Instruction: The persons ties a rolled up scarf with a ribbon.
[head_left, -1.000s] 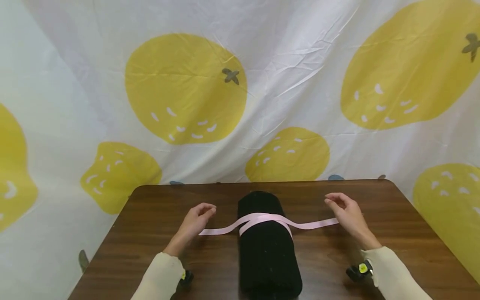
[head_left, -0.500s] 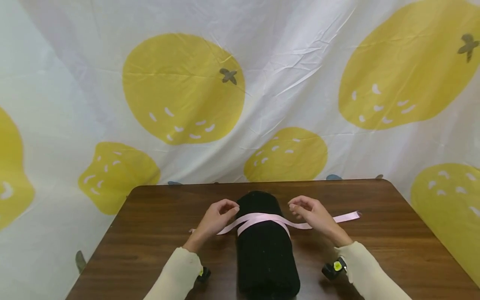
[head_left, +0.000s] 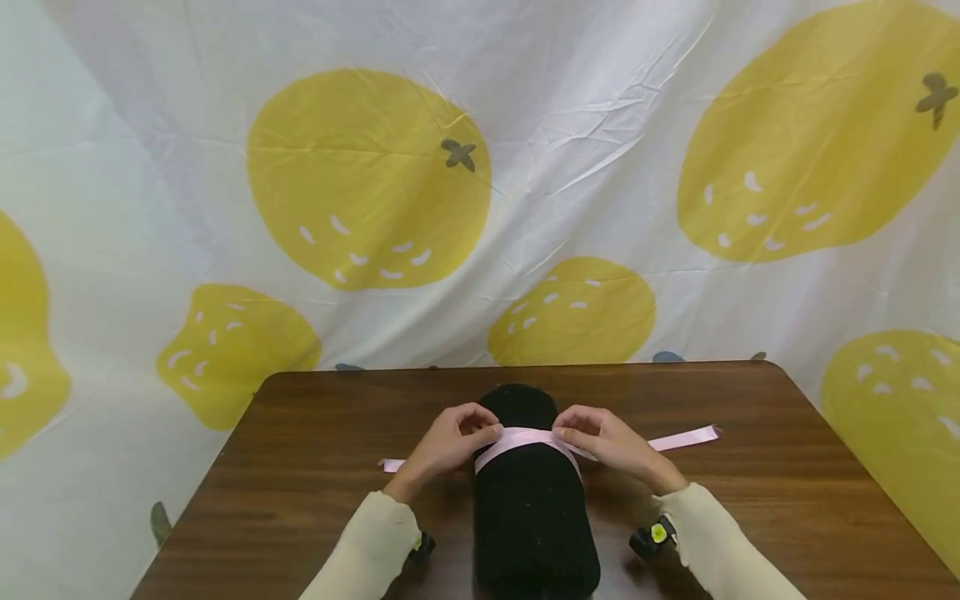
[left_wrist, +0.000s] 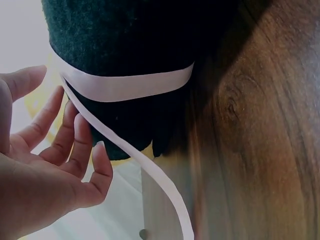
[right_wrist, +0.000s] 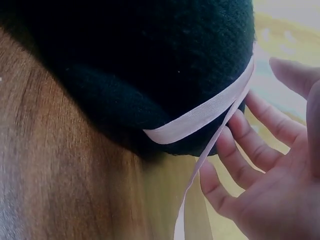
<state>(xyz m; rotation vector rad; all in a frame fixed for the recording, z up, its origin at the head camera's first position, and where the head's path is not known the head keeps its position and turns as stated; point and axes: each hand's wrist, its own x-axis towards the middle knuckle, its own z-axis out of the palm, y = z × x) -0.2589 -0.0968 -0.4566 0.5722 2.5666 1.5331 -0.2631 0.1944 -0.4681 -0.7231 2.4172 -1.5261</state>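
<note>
While both hands meet on top of the bundle, the scene reads as follows.

Surface: dark brown wood-grain table (head_left: 315, 467) with rounded far corners; its far edge runs just below the backdrop.
Room: white creased cloth backdrop (head_left: 570, 100) printed with large yellow fruit shapes hangs behind the table and fills the upper view.
Bundle: black rolled cloth (head_left: 534, 517) lies at the table's middle, its length running from near edge toward far edge.
Ribbon: pink ribbon (head_left: 525, 437) wraps once across the roll's far part; one tail trails toward the left edge, the other toward the right edge, both flat on the wood.
Left hand: left hand (head_left: 450, 440) sits at the roll's left shoulder, fingertips on the ribbon; wrist view shows fingers loosely bent beside the strand, so a grip cannot be told.
Right hand: right hand (head_left: 609, 442) mirrors it at the right shoulder, fingers gently bent by the ribbon; grip likewise cannot be told.
Sleeves: cream sleeves (head_left: 720, 542) cover both forearms.
</note>
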